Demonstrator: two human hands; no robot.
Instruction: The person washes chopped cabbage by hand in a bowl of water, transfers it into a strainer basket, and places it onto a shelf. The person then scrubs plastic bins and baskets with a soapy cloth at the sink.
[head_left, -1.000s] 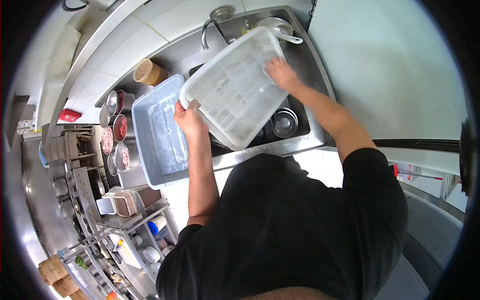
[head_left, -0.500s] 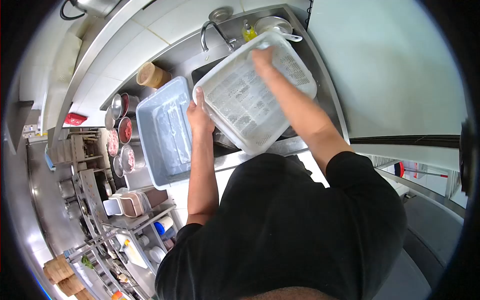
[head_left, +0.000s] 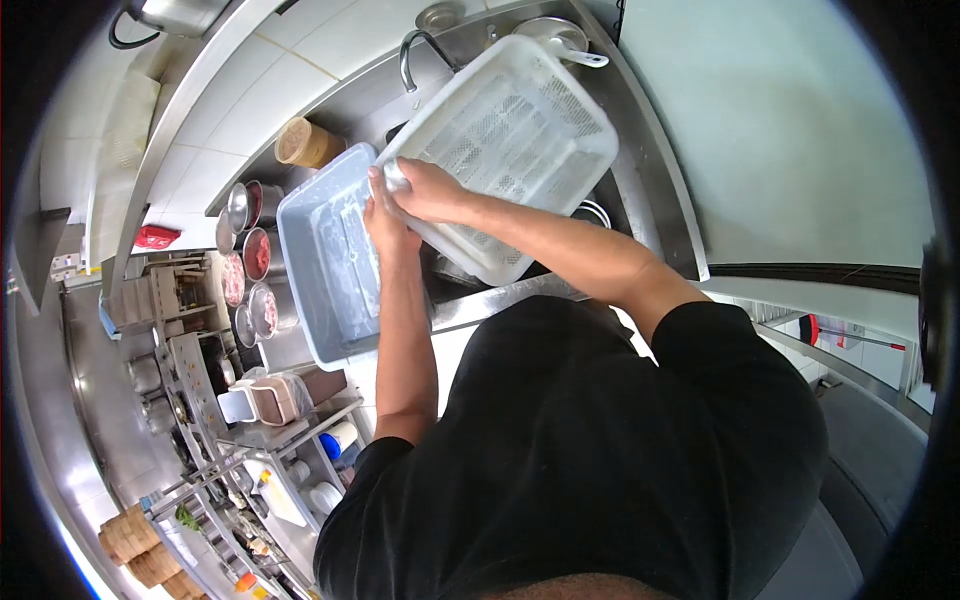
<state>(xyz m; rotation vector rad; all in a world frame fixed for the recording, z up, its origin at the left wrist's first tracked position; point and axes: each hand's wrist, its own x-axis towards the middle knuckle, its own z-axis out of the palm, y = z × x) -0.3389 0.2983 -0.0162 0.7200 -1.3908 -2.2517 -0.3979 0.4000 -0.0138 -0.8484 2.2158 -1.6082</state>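
A white perforated plastic basket [head_left: 520, 140] is tilted over the metal sink [head_left: 650, 190]. My left hand [head_left: 390, 220] grips its near left corner, thumb up along the rim. My right hand [head_left: 425, 188] is closed at the same corner, beside my left hand; a bit of something pale shows at its fingers, too small to name. A blue-grey plastic tub [head_left: 335, 260], wet with whitish streaks inside, stands left of the basket, touching or close to it. The curved faucet [head_left: 405, 65] rises behind the basket.
A bamboo-coloured round container [head_left: 308, 145] stands behind the tub. Metal pots with meat [head_left: 257, 255] line the left side. A strainer with a white handle [head_left: 585, 58] lies at the sink's back. Lower left is a shelf rack [head_left: 290, 450]; a large pale panel [head_left: 780, 140] is at right.
My right hand has moved from the basket's far part to the left corner, beside my left hand. The basket has shifted slightly and tilts differently.
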